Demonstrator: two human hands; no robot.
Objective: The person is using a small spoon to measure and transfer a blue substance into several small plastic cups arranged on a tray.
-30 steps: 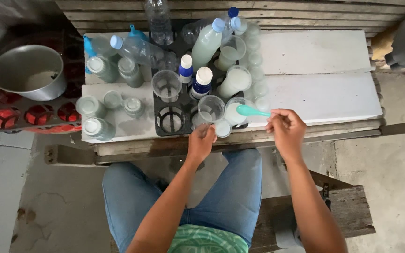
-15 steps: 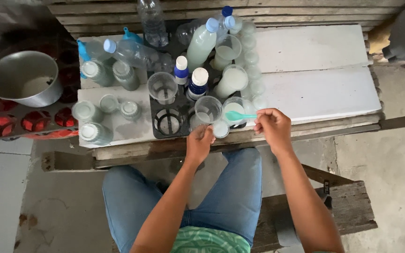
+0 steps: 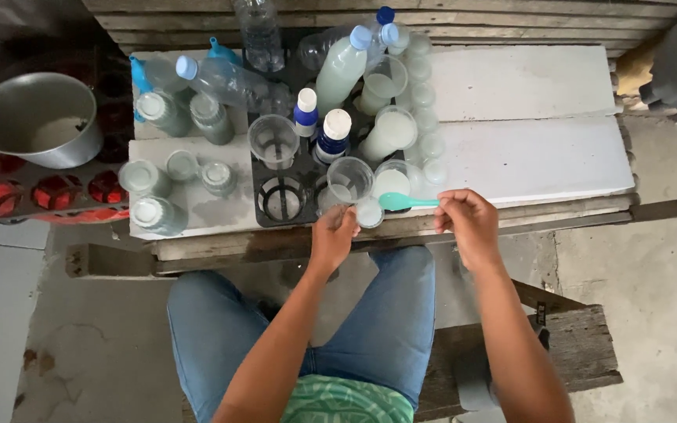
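Head view, right hand: the right hand (image 3: 470, 223) is pinching the handle end of a teal plastic spoon (image 3: 406, 202) between thumb and fingertips, holding it level, bowl pointing left.
Head view, spoon: its bowl is hovering just beside a small white-filled cup (image 3: 369, 212) at the front edge of the black rack (image 3: 264, 210), and in front of a larger milky cup (image 3: 392, 182).
Head view, left hand: the left hand (image 3: 334, 235) is closing its fingers around the lower part of a clear plastic cup (image 3: 349, 179) that is sitting at the rack's front; the cup is looking nearly empty.
Head view, hands together: the two hands are staying apart, the small white-filled cup lying between them.
Head view, rack: it is resting on a white board (image 3: 526, 157) laid over wooden planks, and is carrying cups and blue-capped bottles (image 3: 342, 69) of whitish liquid.
Head view, left of rack: several upturned clear cups (image 3: 150, 178) are standing on the board; beyond them a metal pot (image 3: 37, 119) is sitting on a red and black crate (image 3: 41, 194).
Head view, person: sitting on a wooden bench (image 3: 566, 345), knees in blue jeans (image 3: 385, 313) under the board's edge.
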